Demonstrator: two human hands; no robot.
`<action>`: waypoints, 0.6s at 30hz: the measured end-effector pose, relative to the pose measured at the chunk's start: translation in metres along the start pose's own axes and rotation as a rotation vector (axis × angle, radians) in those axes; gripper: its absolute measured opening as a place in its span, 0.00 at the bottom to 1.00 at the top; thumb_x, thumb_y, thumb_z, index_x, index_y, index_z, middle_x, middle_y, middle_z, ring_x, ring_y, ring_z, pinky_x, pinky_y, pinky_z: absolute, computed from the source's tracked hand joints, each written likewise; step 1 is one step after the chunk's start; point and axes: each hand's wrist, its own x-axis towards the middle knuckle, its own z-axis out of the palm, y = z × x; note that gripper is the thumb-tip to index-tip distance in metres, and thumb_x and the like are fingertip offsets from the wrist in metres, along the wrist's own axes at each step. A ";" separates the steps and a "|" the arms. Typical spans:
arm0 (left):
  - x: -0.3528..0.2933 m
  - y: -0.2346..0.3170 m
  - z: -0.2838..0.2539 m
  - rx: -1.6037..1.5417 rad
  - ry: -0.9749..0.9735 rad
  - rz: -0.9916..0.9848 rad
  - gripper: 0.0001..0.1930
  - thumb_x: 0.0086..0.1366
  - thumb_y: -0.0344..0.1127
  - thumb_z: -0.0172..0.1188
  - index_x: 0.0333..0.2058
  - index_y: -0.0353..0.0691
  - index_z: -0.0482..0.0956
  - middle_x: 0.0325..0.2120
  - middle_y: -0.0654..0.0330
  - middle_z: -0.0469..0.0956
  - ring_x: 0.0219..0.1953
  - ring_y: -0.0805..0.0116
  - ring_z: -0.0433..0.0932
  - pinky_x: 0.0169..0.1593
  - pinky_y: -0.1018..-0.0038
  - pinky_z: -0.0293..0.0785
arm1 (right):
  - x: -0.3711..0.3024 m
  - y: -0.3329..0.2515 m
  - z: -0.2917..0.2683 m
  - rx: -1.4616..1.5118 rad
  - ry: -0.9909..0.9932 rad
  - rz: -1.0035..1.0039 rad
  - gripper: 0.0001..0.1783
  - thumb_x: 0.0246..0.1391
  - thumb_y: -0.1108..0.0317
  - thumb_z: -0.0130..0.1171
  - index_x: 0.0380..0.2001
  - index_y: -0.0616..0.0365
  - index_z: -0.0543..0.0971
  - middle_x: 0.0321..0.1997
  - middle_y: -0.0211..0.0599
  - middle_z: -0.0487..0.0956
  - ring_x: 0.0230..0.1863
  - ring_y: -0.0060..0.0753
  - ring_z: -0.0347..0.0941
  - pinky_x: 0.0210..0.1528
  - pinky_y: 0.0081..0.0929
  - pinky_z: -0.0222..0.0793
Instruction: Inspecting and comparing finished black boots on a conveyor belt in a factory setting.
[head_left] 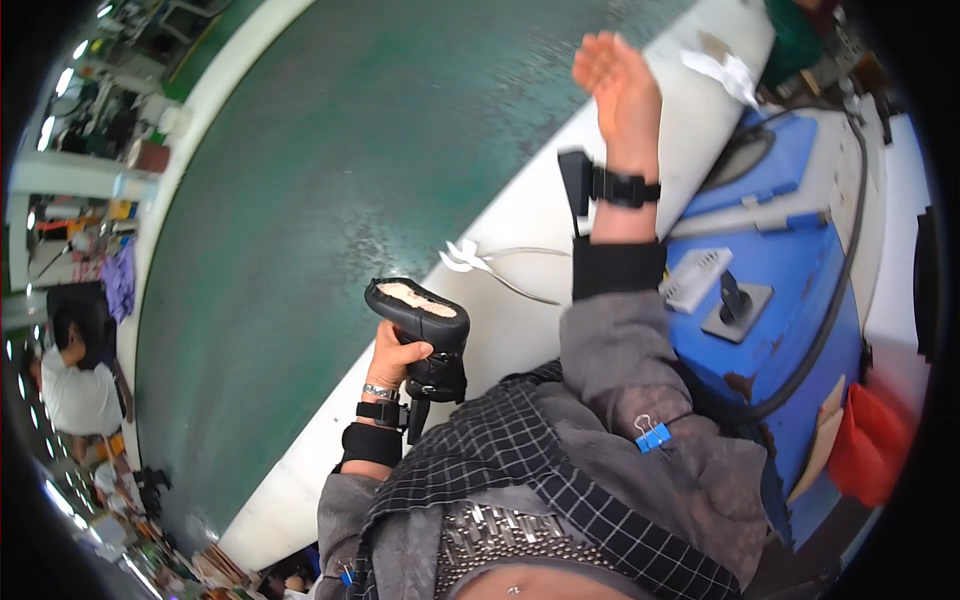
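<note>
My left hand [388, 352] is wrapped around a black boot [432, 328], which is held with its underside up. The boot's bottom shows a pale, pinkish area ringed by black edge, and a strap with a small buckle crosses its shaft. Farther out and to the right, my right hand [620, 85] is raised over the white table border, its fingers loosely extended with nothing seen in them. Between the two hands, a pair of pliers [490, 265] with white-wrapped jaws lies on the white border, its handles spread.
A green belt surface [300, 150] runs beside the white border [300, 470]. On my right stands a blue machine [770, 340] with a black hose [845, 290]. A white cloth-like piece [730, 72] lies at the far right. A person in white [80, 390] sits across on the left.
</note>
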 end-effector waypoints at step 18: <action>-0.035 0.005 -0.028 -0.289 0.113 0.250 0.42 0.29 0.41 0.76 0.48 0.35 0.70 0.38 0.59 0.75 0.40 0.67 0.76 0.47 0.73 0.73 | -0.162 0.056 0.108 -0.288 -0.804 0.719 0.15 0.52 0.68 0.56 0.43 0.60 0.74 0.42 0.35 0.77 0.40 0.22 0.72 0.45 0.22 0.68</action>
